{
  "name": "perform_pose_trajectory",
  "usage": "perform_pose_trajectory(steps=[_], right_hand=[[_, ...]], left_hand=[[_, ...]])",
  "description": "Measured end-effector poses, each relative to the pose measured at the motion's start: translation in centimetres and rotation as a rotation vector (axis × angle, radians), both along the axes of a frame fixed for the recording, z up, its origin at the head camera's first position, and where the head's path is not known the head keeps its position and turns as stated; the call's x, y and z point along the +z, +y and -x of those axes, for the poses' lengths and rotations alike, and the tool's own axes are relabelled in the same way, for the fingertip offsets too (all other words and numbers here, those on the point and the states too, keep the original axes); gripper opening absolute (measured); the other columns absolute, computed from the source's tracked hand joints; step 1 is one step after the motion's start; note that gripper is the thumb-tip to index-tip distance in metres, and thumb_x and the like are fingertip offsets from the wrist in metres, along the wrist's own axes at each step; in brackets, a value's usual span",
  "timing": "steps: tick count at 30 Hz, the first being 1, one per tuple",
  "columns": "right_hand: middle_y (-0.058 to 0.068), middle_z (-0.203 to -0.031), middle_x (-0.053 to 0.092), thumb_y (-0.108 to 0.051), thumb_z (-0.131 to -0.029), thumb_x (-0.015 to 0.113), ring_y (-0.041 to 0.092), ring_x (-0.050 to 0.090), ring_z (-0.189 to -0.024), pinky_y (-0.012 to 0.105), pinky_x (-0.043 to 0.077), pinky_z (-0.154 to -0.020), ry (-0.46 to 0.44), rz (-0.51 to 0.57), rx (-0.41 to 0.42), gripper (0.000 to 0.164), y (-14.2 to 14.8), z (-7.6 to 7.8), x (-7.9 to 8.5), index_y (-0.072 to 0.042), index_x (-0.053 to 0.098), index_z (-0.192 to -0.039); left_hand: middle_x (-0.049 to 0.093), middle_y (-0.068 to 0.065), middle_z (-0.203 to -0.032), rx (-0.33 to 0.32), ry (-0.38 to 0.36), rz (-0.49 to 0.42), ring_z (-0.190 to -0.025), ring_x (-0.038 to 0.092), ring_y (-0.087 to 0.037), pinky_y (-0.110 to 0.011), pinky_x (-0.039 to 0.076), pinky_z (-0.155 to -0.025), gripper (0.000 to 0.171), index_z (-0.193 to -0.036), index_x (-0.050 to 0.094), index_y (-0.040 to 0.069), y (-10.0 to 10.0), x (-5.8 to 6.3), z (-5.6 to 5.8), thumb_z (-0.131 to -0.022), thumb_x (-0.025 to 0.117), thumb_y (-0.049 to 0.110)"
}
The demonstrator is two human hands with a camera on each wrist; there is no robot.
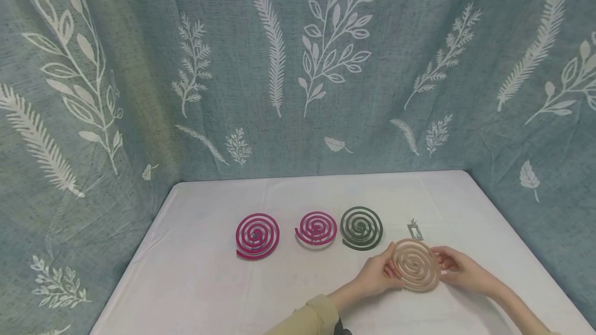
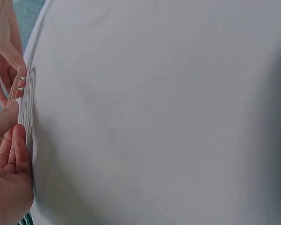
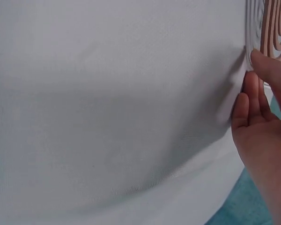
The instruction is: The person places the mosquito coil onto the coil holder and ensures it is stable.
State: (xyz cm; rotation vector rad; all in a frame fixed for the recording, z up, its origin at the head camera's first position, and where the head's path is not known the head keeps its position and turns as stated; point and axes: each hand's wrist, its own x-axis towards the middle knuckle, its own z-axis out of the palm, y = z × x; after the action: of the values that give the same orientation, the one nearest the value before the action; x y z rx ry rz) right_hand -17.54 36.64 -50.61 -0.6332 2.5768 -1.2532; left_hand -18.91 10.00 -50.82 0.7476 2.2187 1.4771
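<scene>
A tan spiral mosquito coil (image 1: 414, 263) is held by its edges between both hands, tilted up off the white tabletop. My left hand (image 1: 378, 275) pinches the coil's left rim with thumb and fingers. On the opposite rim, my right hand (image 1: 461, 271) grips with the thumb toward the near side. Just beyond the coil lies a small metal stand (image 1: 415, 230). In the right wrist view, part of the tan coil (image 3: 275, 30) shows beside the thumb. The left wrist view catches the coil nearly edge-on at its left border.
Left of the hands, a dark green coil (image 1: 361, 228) sits beside a smaller-looking magenta coil (image 1: 316, 228), with another magenta coil (image 1: 257, 237) farther left. Metal stands show under the magenta ones. A white cloth covers the table (image 1: 195, 278); a teal leaf-patterned curtain (image 1: 288, 133) surrounds it.
</scene>
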Motion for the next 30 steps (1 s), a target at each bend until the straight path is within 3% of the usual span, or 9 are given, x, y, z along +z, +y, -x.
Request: perform_pose_trajectory(steps=[4, 7, 13, 24, 30], right_hand=[[0.001, -0.099, 0.063, -0.002, -0.082, 0.066, -0.004, 0.058, -0.088, 0.019, 0.052, -0.072, -0.018, 0.123, 0.101, 0.063, 0.3, 0.1, 0.0, 0.024, 0.031, -0.129], [-0.001, -0.1, 0.063, 0.0, -0.084, 0.063, -0.002, 0.059, -0.088, 0.02, 0.052, -0.073, -0.081, 0.178, 0.122, 0.065, 0.5, 0.0, 0.2, 0.023, 0.027, -0.132], [-0.001, -0.103, 0.061, -0.005, -0.092, 0.056, 0.0, 0.06, -0.092, 0.021, 0.053, -0.077, -0.178, 0.226, 0.074, 0.063, 0.4, -0.5, 1.1, 0.016, 0.022, -0.14], [-0.012, -0.106, 0.059, -0.009, -0.096, 0.051, -0.003, 0.057, -0.098, 0.022, 0.052, -0.083, -0.171, 0.286, -0.002, 0.06, -0.1, -1.3, 3.1, 0.005, 0.022, -0.146], [-0.013, -0.109, 0.059, -0.003, -0.097, 0.048, -0.003, 0.058, -0.099, 0.019, 0.051, -0.085, -0.092, 0.358, -0.022, 0.059, -0.3, -1.4, 3.5, 0.003, 0.02, -0.148]], left_hand=[[0.058, -0.004, -0.081, 0.001, -0.007, -0.032, -0.064, 0.046, 0.004, -0.01, 0.044, -0.061, 0.09, -0.148, 0.024, 0.0, -0.5, -0.1, 0.2, -0.074, 0.076, 0.001], [0.06, -0.007, -0.084, -0.009, -0.008, -0.058, -0.065, 0.047, 0.005, -0.009, 0.045, -0.062, 0.089, -0.148, 0.024, 0.0, -0.9, -0.2, 0.5, -0.075, 0.075, 0.0], [0.06, -0.011, -0.087, -0.045, -0.015, -0.136, -0.066, 0.048, 0.006, -0.008, 0.047, -0.064, 0.089, -0.148, 0.02, -0.004, -1.5, -0.1, 0.8, -0.076, 0.072, -0.006], [0.063, -0.022, -0.093, -0.059, -0.019, -0.246, -0.07, 0.052, 0.005, -0.008, 0.047, -0.067, 0.09, -0.149, 0.017, -0.001, -1.7, 1.4, 1.1, -0.077, 0.07, -0.008], [0.062, -0.025, -0.097, -0.048, 0.015, -0.298, -0.073, 0.052, 0.004, -0.01, 0.048, -0.07, 0.088, -0.149, 0.019, -0.001, -1.8, 2.3, 1.2, -0.078, 0.069, -0.007]])
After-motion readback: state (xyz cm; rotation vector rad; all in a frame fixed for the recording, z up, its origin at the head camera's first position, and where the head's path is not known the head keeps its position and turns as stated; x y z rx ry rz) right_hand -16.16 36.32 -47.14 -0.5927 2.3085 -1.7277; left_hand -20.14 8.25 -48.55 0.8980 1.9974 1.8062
